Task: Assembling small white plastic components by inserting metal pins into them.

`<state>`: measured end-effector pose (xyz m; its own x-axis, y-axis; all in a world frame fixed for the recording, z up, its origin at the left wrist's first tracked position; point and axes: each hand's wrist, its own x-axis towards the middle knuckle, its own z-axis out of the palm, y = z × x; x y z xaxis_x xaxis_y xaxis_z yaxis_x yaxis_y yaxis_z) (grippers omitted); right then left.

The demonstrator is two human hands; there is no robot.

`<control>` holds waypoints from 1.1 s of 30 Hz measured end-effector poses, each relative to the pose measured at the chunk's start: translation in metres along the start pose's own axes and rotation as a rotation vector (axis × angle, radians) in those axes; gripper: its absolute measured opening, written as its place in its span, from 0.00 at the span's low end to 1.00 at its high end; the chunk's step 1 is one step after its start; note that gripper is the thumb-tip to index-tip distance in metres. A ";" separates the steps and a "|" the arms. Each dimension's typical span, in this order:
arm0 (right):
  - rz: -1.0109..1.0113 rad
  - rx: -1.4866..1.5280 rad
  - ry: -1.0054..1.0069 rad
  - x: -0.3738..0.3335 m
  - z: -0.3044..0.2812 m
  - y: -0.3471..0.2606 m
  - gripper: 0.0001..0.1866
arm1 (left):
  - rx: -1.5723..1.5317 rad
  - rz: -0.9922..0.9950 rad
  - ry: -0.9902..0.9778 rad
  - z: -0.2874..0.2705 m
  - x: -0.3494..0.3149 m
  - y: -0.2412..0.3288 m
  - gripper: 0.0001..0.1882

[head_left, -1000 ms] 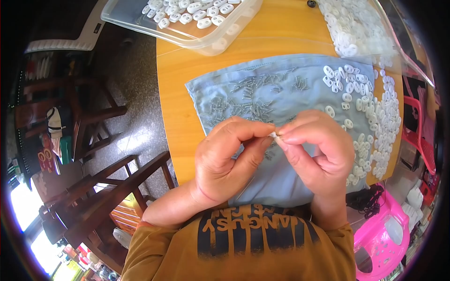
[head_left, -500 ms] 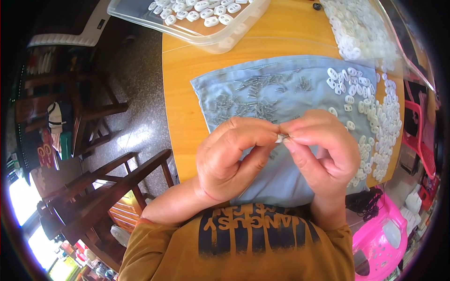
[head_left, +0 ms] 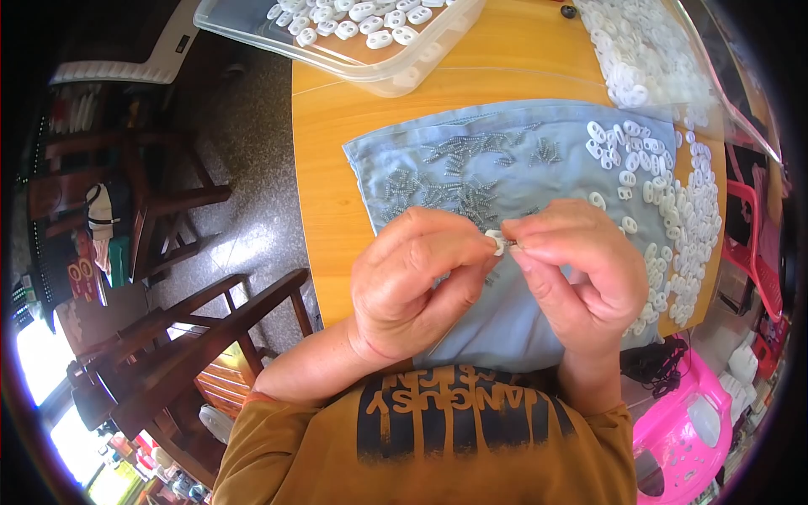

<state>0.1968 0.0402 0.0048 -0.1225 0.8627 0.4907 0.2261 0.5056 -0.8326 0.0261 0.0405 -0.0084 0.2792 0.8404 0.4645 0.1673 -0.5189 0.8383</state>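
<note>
Between the thumb and fingers of my left hand (head_left: 421,282) is a small white plastic cord-lock piece (head_left: 496,242). My right hand (head_left: 581,269) pinches a tiny metal spring (head_left: 513,243) right beside it; the fingertips hide most of that spring. Both hands are above a light blue cloth (head_left: 471,328) on the table. Many loose metal springs (head_left: 459,189) lie on the cloth beyond my hands. White oval cord-lock pieces with two holes (head_left: 644,156) are scattered at the cloth's right side.
A clear plastic tub (head_left: 400,80) of white pieces stands at the far left of the wooden table (head_left: 328,219). More pieces fill a clear bag (head_left: 640,59) at the far right. A pink plastic chair (head_left: 690,429) is at the lower right, wooden chairs (head_left: 210,337) at the left.
My fingertips have moved slightly apart, the left ones drawing a little to the left. More of the white piece and the spring now shows between them.
</note>
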 end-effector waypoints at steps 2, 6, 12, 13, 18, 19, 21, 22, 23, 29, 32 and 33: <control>-0.033 -0.030 0.000 0.000 -0.001 0.000 0.12 | -0.036 -0.001 -0.001 0.000 0.000 -0.001 0.14; -0.069 -0.078 -0.005 0.000 -0.003 0.000 0.12 | -0.206 -0.233 0.067 0.003 -0.001 0.012 0.11; -0.109 -0.104 0.047 -0.002 0.002 -0.001 0.13 | -0.642 -0.529 0.071 0.004 -0.003 0.009 0.09; -0.115 -0.112 0.051 -0.002 0.002 -0.001 0.13 | -0.722 -0.596 0.081 0.005 -0.002 0.011 0.10; -0.093 -0.125 0.054 -0.002 0.004 -0.001 0.13 | -0.860 -0.688 0.130 0.005 0.002 0.013 0.14; -0.072 -0.089 0.049 -0.002 0.004 -0.001 0.12 | -0.842 -0.674 0.103 0.004 0.000 0.011 0.13; -0.050 -0.053 0.043 -0.003 0.004 0.000 0.12 | -0.824 -0.660 0.077 0.004 -0.002 0.011 0.13; -0.018 -0.013 0.045 -0.004 0.004 0.001 0.11 | -0.802 -0.647 0.076 0.004 -0.002 0.011 0.12; 0.013 0.027 0.048 -0.005 0.005 0.001 0.10 | -0.780 -0.633 0.074 0.004 -0.002 0.011 0.12; 0.347 0.304 0.142 -0.010 0.008 -0.006 0.08 | -0.577 -0.473 0.112 0.009 -0.004 0.009 0.11; 0.331 0.224 0.139 -0.012 0.010 -0.004 0.07 | -0.479 -0.458 0.114 0.010 -0.007 0.007 0.11; 0.299 0.216 0.111 -0.009 0.010 -0.002 0.06 | -0.461 -0.439 0.123 0.008 -0.009 0.006 0.11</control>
<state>0.1876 0.0310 -0.0004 0.0261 0.9720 0.2333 0.0260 0.2327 -0.9722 0.0320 0.0289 -0.0102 0.1623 0.9851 0.0569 -0.1893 -0.0255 0.9816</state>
